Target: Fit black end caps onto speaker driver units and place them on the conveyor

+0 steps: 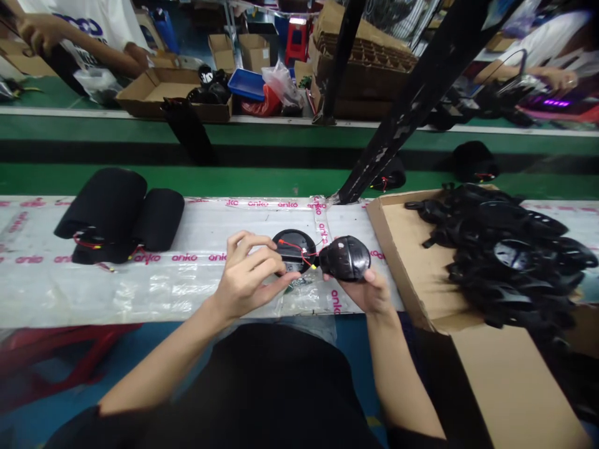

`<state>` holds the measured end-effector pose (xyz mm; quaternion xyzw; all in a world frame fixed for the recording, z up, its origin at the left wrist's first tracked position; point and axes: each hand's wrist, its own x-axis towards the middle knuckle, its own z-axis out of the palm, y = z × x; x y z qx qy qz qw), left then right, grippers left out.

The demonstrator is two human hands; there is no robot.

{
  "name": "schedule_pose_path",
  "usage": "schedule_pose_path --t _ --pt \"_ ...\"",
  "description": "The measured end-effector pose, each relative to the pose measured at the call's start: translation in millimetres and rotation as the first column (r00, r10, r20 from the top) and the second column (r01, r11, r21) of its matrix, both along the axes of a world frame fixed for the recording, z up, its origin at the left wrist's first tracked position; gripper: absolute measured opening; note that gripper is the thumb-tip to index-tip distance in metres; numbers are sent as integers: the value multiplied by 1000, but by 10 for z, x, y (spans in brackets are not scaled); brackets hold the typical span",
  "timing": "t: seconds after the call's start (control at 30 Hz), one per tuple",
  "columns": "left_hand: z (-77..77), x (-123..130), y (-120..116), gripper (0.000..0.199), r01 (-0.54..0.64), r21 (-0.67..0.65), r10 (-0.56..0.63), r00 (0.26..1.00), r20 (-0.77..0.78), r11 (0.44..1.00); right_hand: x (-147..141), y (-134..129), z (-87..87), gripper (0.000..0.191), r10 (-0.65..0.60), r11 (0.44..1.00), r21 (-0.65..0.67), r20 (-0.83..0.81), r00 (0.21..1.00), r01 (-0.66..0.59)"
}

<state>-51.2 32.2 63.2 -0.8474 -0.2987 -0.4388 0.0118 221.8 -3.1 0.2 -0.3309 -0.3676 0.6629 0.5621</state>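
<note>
My right hand point(369, 290) is wrapped around a glossy black rounded plastic housing point(349, 257), its narrow end pointing left. Thin red and dark wires with a yellow connector point(313, 267) run between this housing and a black round part point(296, 240), which has a recessed face and sits on the wrapped bench. At the left edge of that round part is my left hand point(253, 271), fingers curved and spread, thumb stretched toward the wires. Its fingertips overlap the round part in view; whether they press on it is unclear.
Black fabric-covered cylinders point(110, 206) with red wires lie on the bench at left. A cardboard box point(397, 249) piled with black plastic parts point(510, 249) stands at right. A black slanted post point(388, 125) rises behind my hands. Co-workers sit across the green belt point(262, 178).
</note>
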Motion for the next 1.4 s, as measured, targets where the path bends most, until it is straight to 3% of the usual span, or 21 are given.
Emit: schedule_pose_path --t 0.17,0.37,0.47,0.57,0.67,0.9,1.0,1.13,1.3,1.4 --pt "70 96 33 16 -16 -137 4 996 -86 990 -285 52 -38 66 -139 985 -107 -31 990 135" --pt "22 192 -13 22 -50 -170 48 999 -19 984 -385 23 -23 77 -82 987 -127 94 992 94" --pt "15 263 8 18 -65 -156 69 997 21 986 -440 16 47 79 -135 984 -91 199 971 156" --pt "19 339 57 10 10 -181 6 996 84 983 -503 10 120 78 -155 982 -63 289 945 180" --pt "34 387 107 7 80 -232 -54 992 118 969 -527 -19 166 81 -109 990 -42 349 931 132" --pt "56 412 100 15 89 -249 -75 995 63 964 -428 -81 207 81 -8 1000 7 292 956 6" --pt "59 421 102 19 80 -260 -66 996 63 962 -400 -51 238 88 8 998 59 403 915 -35" --pt "81 418 144 13 66 -291 -46 996 75 954 -368 -8 253 93 -43 991 128 480 876 -22" --pt "109 404 153 6 88 -338 -38 988 151 937 -319 -1 249 80 -120 980 194 390 913 46" --pt "108 406 128 1 79 -371 -14 984 175 925 -294 -3 273 75 -148 976 211 428 891 61"
